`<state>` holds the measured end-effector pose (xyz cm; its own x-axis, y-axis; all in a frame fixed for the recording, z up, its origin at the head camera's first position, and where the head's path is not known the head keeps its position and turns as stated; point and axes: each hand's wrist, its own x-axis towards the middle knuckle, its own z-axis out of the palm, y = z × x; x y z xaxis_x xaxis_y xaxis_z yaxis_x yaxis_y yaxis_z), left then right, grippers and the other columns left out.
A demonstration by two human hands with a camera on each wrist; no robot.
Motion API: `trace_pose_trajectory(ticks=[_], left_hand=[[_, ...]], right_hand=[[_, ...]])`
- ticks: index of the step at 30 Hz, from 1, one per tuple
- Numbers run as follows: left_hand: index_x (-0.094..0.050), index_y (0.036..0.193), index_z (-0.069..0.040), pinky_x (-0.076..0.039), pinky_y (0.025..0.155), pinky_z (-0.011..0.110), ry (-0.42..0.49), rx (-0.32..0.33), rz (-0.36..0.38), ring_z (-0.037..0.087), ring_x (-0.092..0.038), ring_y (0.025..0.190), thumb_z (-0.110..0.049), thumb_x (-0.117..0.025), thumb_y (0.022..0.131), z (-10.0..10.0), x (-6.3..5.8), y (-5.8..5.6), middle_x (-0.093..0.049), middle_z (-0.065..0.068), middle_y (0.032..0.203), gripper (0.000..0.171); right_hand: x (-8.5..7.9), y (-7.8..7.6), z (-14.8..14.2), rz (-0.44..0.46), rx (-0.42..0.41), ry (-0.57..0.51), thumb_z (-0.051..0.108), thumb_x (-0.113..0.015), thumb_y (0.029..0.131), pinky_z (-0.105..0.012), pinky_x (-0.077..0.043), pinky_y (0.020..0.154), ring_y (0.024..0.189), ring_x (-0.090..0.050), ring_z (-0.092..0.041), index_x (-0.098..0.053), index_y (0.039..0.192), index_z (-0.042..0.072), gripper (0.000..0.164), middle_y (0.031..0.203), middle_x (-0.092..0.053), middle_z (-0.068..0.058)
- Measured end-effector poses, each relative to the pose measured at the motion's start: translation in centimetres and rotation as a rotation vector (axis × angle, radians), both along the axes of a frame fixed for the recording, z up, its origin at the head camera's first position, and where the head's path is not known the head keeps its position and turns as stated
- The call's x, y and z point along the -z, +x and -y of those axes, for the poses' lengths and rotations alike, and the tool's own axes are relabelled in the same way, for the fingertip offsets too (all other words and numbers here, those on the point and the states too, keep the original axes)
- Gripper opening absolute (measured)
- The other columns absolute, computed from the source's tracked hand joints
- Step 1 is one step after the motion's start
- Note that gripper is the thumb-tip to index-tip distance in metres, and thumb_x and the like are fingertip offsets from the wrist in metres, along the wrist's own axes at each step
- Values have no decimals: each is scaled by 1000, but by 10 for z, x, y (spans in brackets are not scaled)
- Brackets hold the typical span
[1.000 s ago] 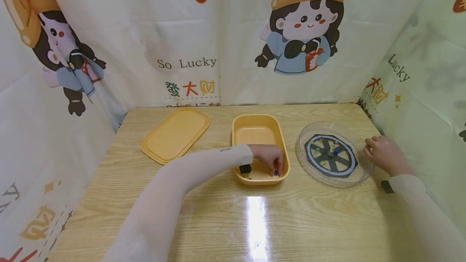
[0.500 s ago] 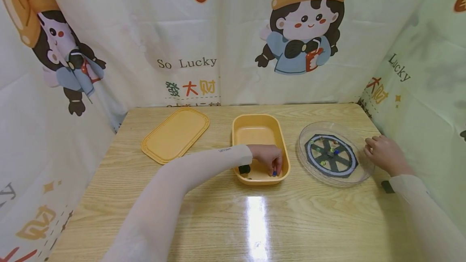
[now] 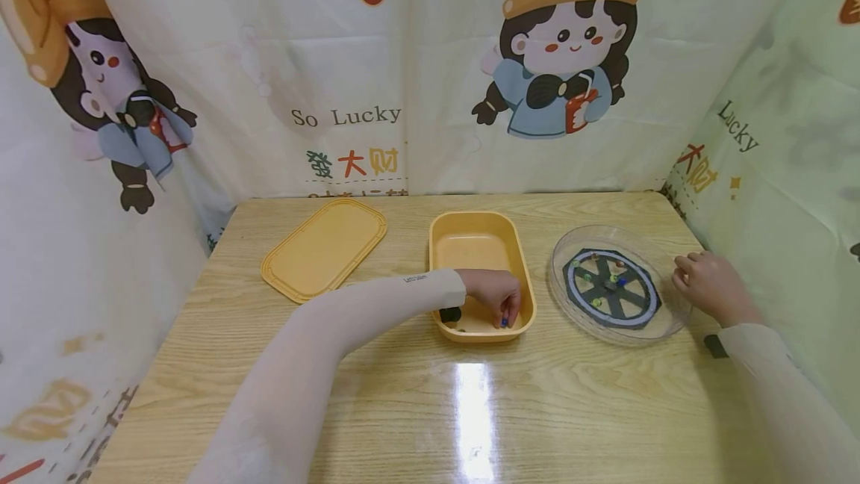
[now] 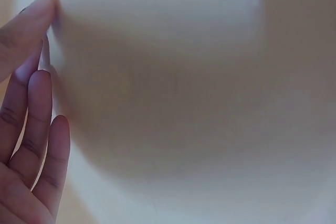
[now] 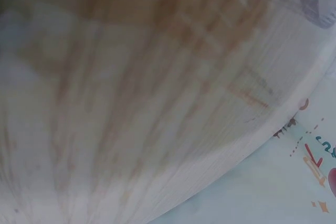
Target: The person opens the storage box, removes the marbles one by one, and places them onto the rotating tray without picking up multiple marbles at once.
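My left hand [image 3: 495, 293] reaches down into the yellow rectangular box [image 3: 470, 224]. Its thumb and fingertips pinch a small blue marble [image 3: 505, 323] near the box's front right corner. In the left wrist view the thumb and forefinger meet, and the marble cannot be seen. To the right lies a round clear dish [image 3: 561, 305] with a dark wheel-like pattern [image 3: 610, 284]. Several small marbles lie on it, among them a blue one [image 3: 621, 281]. Beside the dish's right rim rests my right hand [image 3: 714, 286], fingers loosely curled; whether it touches the rim is unclear.
A yellow lid [image 3: 325, 249] lies flat at the back left of the wooden table [image 3: 416, 409]. Another small object [image 3: 461, 330] shows at the box's front wall. Printed curtains [image 3: 443, 95] hang behind and at both sides.
My left hand has shifted slightly left and toward the front inside the box, and the blue marble with it. The right hand and the dish have stayed put.
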<state>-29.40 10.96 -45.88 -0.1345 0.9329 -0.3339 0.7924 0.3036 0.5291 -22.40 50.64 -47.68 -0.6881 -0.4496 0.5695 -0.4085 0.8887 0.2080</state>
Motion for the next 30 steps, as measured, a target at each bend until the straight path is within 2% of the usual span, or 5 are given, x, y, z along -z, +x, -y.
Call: trace_pose_trajectory(ticks=[8, 19, 25, 30], left_hand=[[-76, 80, -7, -46, 62, 9, 3, -6, -13, -3, -56, 64, 0, -78, 71, -1, 4, -2, -73, 3, 78, 11], [-76, 79, -9, -49, 65, 10, -7, -37, -28, 0, -60, 66, -3, -79, 72, 2, 0, -3, -73, 1, 78, 10], [-76, 80, -8, -48, 65, 10, 9, -52, -59, 1, -61, 68, -6, -81, 70, 3, -12, -7, -73, 2, 79, 11], [-76, 83, -8, -49, 68, 10, 21, -75, -68, 3, -63, 72, -4, -79, 72, 3, -27, -9, -74, 3, 82, 12]], right_hand=[[1, -1, -1, -17, -17, 12, 0, -57, 66, -39, -30, 42, 43, -30, -18, -45, 57, 4, 15, 48, -38, -5], [2, 0, -1, -10, -5, 14, 0, -59, 65, -38, -30, 42, 44, -30, -17, -44, 57, 5, 17, 49, -38, -3], [1, 1, -1, 7, 3, 15, 0, -60, 64, -38, -31, 43, 44, -30, -17, -44, 57, 5, 18, 49, -38, -3], [1, 0, -2, 30, 25, 8, 0, -60, 66, -39, -30, 43, 45, -31, -17, -43, 57, 6, 19, 50, -38, -3]])
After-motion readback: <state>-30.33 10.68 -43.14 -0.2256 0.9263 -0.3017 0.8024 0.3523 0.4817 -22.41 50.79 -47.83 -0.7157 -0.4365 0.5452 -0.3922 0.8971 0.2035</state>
